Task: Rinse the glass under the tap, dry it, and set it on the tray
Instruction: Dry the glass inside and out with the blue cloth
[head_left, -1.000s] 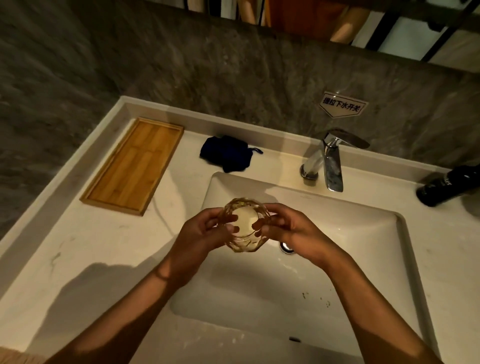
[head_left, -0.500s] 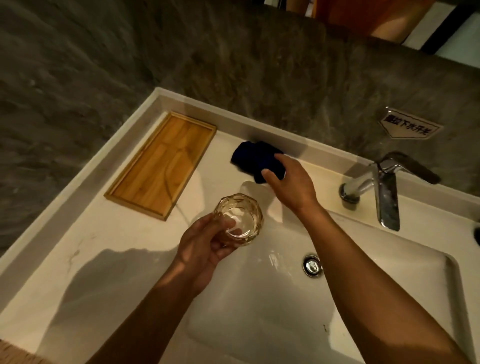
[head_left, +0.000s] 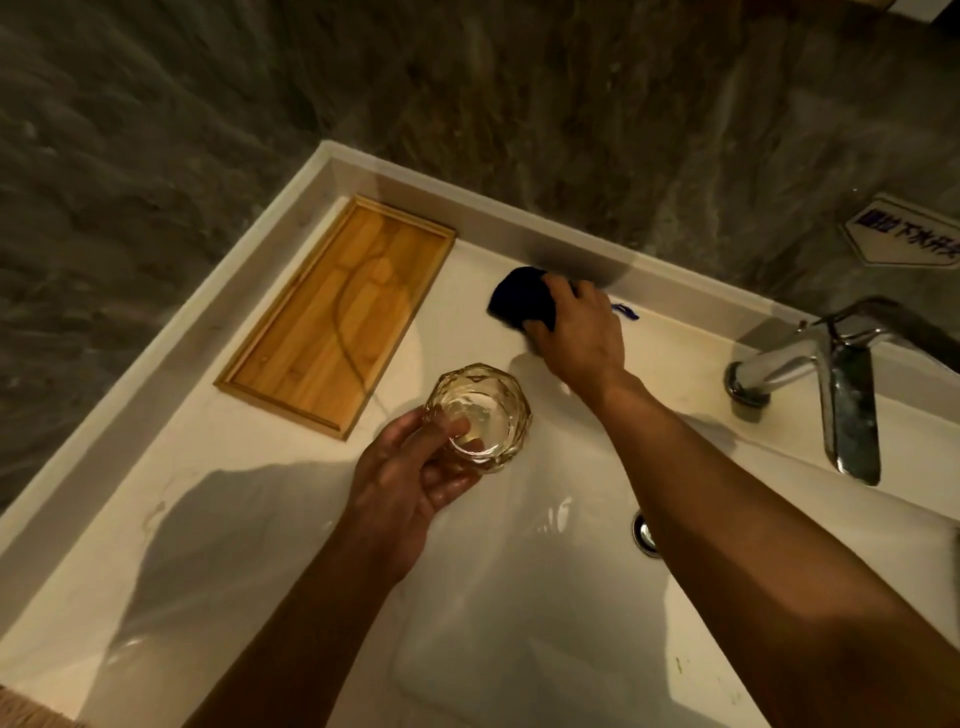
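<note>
My left hand (head_left: 410, 478) holds a faceted clear glass (head_left: 480, 418) upright by its side, above the left rim of the basin, its mouth facing up. My right hand (head_left: 576, 325) reaches to the back of the counter and closes over a dark blue cloth (head_left: 519, 299), which lies against the back ledge. The wooden tray (head_left: 337, 317) lies bare on the counter to the left of the glass. The chrome tap (head_left: 836, 389) stands at the right; no water runs from it.
The white basin (head_left: 545, 597) fills the lower middle, its drain (head_left: 644, 535) partly hidden by my right forearm. A white label (head_left: 904, 236) is stuck on the dark stone wall behind the tap. The pale counter (head_left: 182, 519) extends left of the basin.
My right hand let go of the glass and moved to the blue cloth, now gripping it. My left hand keeps the glass, shifted left over the basin rim. The view swung left.
</note>
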